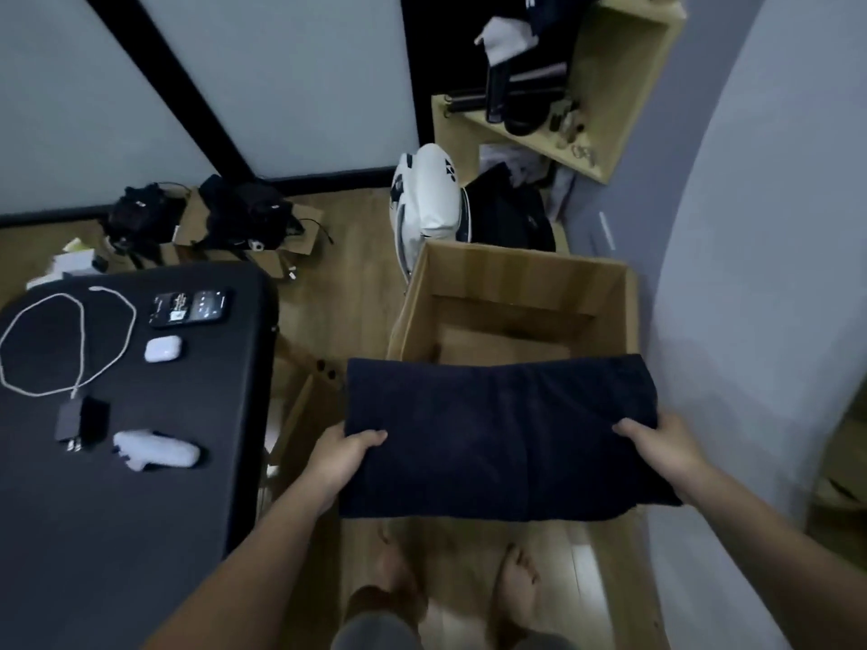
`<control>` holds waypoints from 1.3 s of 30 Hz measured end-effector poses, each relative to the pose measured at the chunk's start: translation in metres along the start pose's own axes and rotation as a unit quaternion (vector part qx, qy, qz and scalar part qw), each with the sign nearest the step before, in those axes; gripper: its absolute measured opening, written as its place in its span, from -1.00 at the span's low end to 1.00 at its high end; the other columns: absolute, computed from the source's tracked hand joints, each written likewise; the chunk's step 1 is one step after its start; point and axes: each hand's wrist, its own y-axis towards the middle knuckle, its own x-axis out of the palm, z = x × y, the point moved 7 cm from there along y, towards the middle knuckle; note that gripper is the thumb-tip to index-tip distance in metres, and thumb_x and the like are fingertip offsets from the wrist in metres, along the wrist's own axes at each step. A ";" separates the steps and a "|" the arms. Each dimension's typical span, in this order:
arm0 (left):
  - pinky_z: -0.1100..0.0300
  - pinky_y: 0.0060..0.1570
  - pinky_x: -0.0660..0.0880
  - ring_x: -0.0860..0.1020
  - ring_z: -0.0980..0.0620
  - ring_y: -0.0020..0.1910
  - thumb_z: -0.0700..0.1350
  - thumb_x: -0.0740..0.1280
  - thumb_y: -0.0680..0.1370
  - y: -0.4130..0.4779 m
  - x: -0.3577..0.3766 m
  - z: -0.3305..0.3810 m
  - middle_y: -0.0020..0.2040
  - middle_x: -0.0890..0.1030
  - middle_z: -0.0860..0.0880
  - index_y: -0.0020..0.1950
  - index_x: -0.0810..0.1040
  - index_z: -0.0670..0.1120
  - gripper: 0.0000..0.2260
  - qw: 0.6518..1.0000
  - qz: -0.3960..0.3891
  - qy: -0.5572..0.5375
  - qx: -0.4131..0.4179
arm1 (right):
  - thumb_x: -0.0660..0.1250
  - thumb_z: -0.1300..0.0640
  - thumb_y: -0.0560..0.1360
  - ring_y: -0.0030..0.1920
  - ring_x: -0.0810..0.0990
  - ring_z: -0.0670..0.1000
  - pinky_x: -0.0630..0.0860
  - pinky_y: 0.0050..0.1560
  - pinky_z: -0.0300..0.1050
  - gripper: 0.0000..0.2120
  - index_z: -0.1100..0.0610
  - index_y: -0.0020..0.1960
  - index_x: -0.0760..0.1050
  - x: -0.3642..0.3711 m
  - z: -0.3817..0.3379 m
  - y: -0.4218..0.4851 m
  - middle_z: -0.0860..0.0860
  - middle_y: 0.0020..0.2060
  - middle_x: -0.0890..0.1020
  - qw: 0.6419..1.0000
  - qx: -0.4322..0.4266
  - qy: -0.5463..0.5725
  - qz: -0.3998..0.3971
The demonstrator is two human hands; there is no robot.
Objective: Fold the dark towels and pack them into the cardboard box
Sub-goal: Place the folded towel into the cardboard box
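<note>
**Holding a folded towel over the open box**

Gripping the two short ends, the left hand (pixel 345 455) and the right hand (pixel 657 443) are each curling round an edge of the dark towel (pixel 497 438) — thumbs lying on top, the other fingers hidden under the cloth. Holding it at both ends is keeping the fold flat and spread, which I judge is meant to let it go down into the cardboard box (pixel 516 274) without coming undone. The towel is hanging in the air above the near side of the box, covering its near rim, with bare feet (pixel 520 588) on the wooden floor (pixel 356 274) showing below it. It is looking navy or near black, folded into a wide rectangle, thick and soft — lying fairly flat between the hands. The part of the box bottom that is showing is plain cardboard.
</note>
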 end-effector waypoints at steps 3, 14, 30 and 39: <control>0.00 -0.01 0.52 0.61 -0.10 0.05 -0.06 0.42 0.57 0.047 0.024 0.026 0.11 0.64 -0.06 0.27 0.54 -0.10 -0.70 0.999 -0.014 0.021 -0.022 | 0.35 0.15 0.54 -0.02 0.58 0.17 0.54 0.01 0.09 -0.75 0.11 0.20 0.48 -0.013 -0.002 0.036 0.09 0.00 0.59 0.999 0.025 -0.005 0.037; -0.01 0.19 0.48 0.54 -0.11 0.16 0.02 0.32 0.64 0.343 0.138 0.077 0.33 0.55 -0.05 0.48 0.41 -0.02 -0.59 0.994 -0.030 0.102 -0.017 | 0.32 0.04 0.58 0.31 0.47 0.24 0.43 0.31 0.15 -0.43 0.02 0.54 0.22 0.041 0.015 0.293 0.09 0.37 0.48 0.991 0.069 -0.064 0.090; -0.02 0.41 0.31 0.36 -0.22 0.46 0.08 0.27 0.64 0.714 0.256 -0.105 0.50 0.38 -0.16 0.57 0.25 -0.09 -0.45 0.954 0.089 0.285 -0.034 | 0.27 0.01 0.60 0.44 0.31 0.26 0.29 0.45 0.06 -0.34 0.10 0.59 0.03 0.167 0.237 0.675 0.16 0.50 0.28 0.976 0.086 -0.166 0.109; 0.05 0.18 0.41 0.49 0.00 0.18 0.20 0.10 0.66 0.513 0.268 -0.121 0.35 0.48 -0.11 0.46 0.38 -0.02 -0.54 0.783 -0.198 0.586 -0.065 | 0.16 -0.14 0.61 0.35 0.44 0.15 0.41 0.30 -0.01 -0.59 -0.03 0.42 0.35 0.212 0.184 0.467 0.08 0.32 0.48 0.924 0.089 -0.325 -0.180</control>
